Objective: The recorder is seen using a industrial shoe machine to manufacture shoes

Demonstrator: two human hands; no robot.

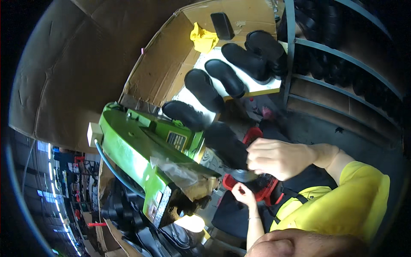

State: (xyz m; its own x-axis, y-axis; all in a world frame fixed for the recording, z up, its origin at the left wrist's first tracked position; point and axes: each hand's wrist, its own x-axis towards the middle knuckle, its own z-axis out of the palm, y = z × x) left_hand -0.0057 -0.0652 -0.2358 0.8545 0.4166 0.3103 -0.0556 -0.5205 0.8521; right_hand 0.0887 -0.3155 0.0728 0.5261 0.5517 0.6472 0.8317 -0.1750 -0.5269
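Starting at the left, a big sheet of brown cardboard stood behind a bright green machine. A blue hose ran along its side, and a pale square box stuck out from its end. On the machine's slanted top was a small dark label, shaped like a rectangle, with pale marks I left unread.

Next came the left hand, low in the middle. Its fingers were curled in, touching the bottom of a black shoe piece near a shiny metal part. I could not tell if they truly gripped it. The right hand was closed tightly around the same black piece, holding it close to the machine's front, above a red tray.

I thought the fingers could get pinched or hurt, because both hands were very near the working part. The piece could also slip and go crooked if the grip got loose.

Farther right and up, four black shoe soles lay in a row on a white board. A yellow rag and a small black block sat in an open brown box. A grey metal rack with dark things stood at the far right.
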